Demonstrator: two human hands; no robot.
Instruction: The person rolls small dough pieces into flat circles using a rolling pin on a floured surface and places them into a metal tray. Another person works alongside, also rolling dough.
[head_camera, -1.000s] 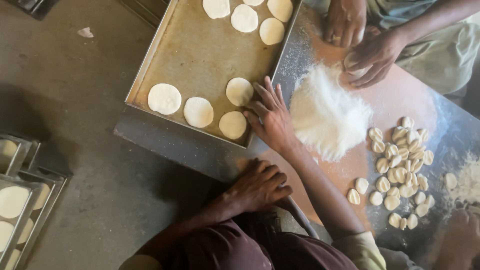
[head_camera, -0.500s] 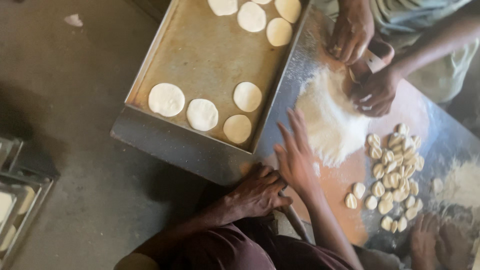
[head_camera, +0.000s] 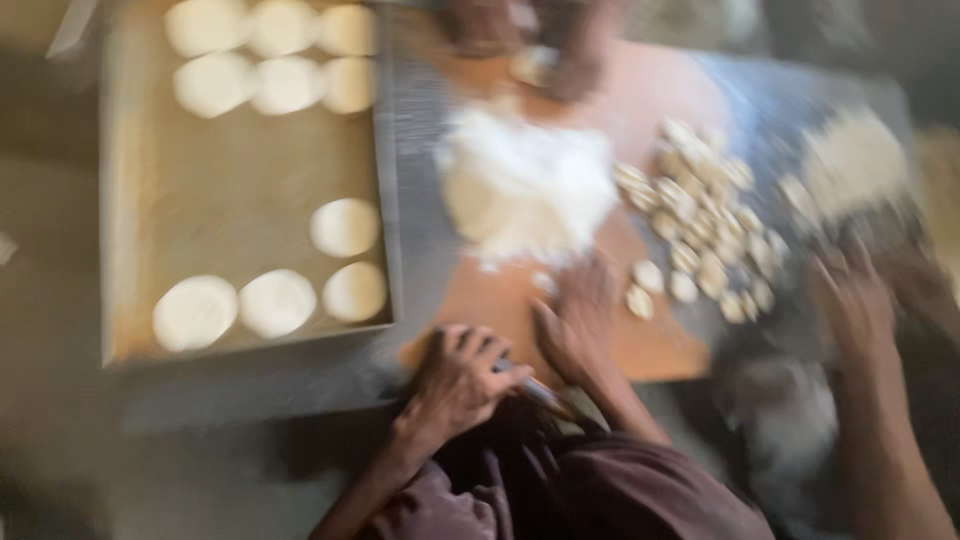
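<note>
The picture is blurred by motion. My left hand (head_camera: 460, 380) curls its fingers over the near edge of the metal table (head_camera: 300, 375). My right hand (head_camera: 575, 330) lies with fingers spread on the brown board (head_camera: 480, 300), holding nothing, just below a pile of white flour (head_camera: 525, 185). Several small dough pieces (head_camera: 700, 240) lie to the right of that hand. On the left, a metal tray (head_camera: 200, 200) carries flat dough rounds (head_camera: 345, 228) along its far and near ends.
Another person's hands (head_camera: 540, 40) work at the far edge of the board. A further hand (head_camera: 860, 310) reaches in from the right. A second heap of flour (head_camera: 855, 150) sits at the far right.
My right hand has drawn back from the tray's corner to the near part of the board. My left hand stays on the table edge. The view has swung, so the tray sits further left.
</note>
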